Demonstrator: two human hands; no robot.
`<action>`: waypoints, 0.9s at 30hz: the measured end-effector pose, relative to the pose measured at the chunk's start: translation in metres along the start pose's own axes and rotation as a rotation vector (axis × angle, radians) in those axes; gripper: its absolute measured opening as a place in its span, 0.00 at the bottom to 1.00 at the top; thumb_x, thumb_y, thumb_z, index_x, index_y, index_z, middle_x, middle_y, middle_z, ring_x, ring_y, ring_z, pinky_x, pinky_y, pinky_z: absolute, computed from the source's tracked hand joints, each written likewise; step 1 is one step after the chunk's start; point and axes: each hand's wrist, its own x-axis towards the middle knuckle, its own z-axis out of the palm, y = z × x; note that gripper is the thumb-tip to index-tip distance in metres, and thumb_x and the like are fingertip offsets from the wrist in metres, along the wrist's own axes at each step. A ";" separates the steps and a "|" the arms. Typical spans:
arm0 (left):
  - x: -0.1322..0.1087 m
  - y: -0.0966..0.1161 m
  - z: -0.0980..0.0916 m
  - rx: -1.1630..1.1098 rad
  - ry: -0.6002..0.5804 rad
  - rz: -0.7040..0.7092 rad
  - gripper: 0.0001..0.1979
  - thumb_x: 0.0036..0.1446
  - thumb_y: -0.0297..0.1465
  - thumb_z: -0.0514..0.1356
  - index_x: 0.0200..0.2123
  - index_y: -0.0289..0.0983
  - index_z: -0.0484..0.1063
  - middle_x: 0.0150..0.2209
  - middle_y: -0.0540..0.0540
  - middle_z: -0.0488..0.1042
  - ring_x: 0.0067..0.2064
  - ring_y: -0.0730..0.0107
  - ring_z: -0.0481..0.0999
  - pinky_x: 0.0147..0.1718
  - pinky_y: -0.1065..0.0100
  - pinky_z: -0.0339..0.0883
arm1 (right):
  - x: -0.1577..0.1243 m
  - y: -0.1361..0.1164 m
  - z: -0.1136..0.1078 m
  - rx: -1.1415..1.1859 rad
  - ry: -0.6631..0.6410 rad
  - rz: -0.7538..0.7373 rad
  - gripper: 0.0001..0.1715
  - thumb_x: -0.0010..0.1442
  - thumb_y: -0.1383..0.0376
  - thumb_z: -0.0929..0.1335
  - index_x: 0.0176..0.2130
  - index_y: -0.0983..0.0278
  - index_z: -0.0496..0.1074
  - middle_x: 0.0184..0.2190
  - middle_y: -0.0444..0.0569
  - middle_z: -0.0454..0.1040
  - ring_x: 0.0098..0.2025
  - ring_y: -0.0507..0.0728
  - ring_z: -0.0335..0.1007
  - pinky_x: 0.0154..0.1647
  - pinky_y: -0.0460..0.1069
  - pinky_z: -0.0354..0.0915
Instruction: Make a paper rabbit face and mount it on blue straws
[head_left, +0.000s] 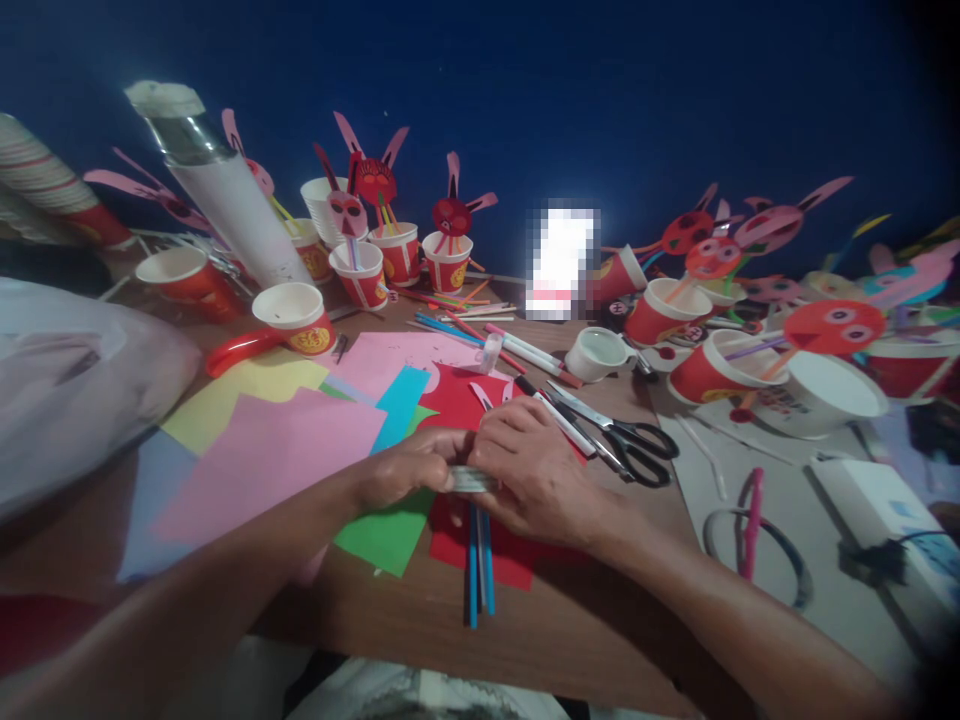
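My left hand (420,468) and my right hand (529,465) meet close together over the colored paper, both closed. Between them shows the edge of a small pale banded thing (472,481), its kind unclear; my left thumb presses on its end. Blue straws (480,575) with a paler one between them stick out toward me from under my right hand. Just beyond my fingers rise two pink paper ears (480,396) with dark inner strips. Whatever joins ears and straws is hidden by my hands. Underneath lie a red sheet (480,550) and a green sheet (386,535).
Black-handled scissors (637,445) and markers (525,345) lie to the right of my hands. Pink sheets (285,450) spread left. Red paper cups (356,275) with paper animal heads stand behind, near a leaning flask (232,200). A white mug (598,355) stands farther right.
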 end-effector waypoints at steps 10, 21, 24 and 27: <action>-0.001 0.008 0.005 -0.001 0.004 0.068 0.18 0.36 0.27 0.59 0.36 0.30 0.74 0.32 0.44 0.76 0.34 0.66 0.72 0.32 0.70 0.62 | 0.003 0.001 -0.010 0.036 -0.045 -0.018 0.08 0.60 0.61 0.66 0.31 0.63 0.67 0.32 0.49 0.72 0.42 0.59 0.63 0.46 0.56 0.55; 0.002 0.004 0.007 -0.037 0.078 -0.032 0.13 0.33 0.25 0.56 0.28 0.31 0.73 0.25 0.47 0.73 0.24 0.73 0.69 0.23 0.74 0.62 | 0.003 0.001 -0.005 0.024 -0.053 -0.027 0.07 0.59 0.63 0.67 0.32 0.64 0.69 0.33 0.50 0.73 0.41 0.59 0.63 0.46 0.56 0.55; 0.002 0.005 0.009 -0.049 0.063 -0.036 0.14 0.33 0.25 0.55 0.28 0.31 0.74 0.26 0.46 0.75 0.23 0.73 0.70 0.20 0.75 0.63 | 0.003 0.000 -0.004 0.015 -0.052 -0.031 0.07 0.59 0.63 0.67 0.32 0.65 0.69 0.33 0.50 0.73 0.41 0.59 0.63 0.46 0.56 0.55; 0.002 0.008 0.011 -0.047 0.058 -0.042 0.14 0.32 0.24 0.54 0.27 0.31 0.73 0.24 0.47 0.75 0.21 0.74 0.69 0.18 0.76 0.63 | 0.003 0.001 -0.003 -0.006 -0.047 -0.036 0.08 0.59 0.63 0.67 0.33 0.65 0.70 0.33 0.51 0.73 0.41 0.60 0.63 0.45 0.56 0.55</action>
